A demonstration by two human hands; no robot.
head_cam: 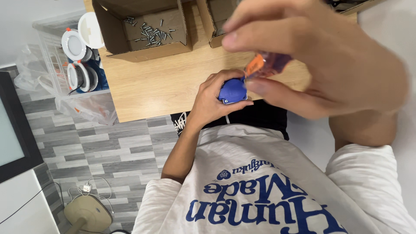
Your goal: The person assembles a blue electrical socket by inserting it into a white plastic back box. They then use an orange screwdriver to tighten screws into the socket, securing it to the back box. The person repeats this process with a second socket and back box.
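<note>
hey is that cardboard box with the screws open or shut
Open. The box has its top flaps up, and loose screws show on its floor.

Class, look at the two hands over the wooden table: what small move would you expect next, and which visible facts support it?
Probably steadying the orange-handled tool and pressing its tip down into the small blue part. The right hand grips the tool right above that part, which the left hand cups at the wooden table edge. Loose screws lie in an open cardboard box.
</note>
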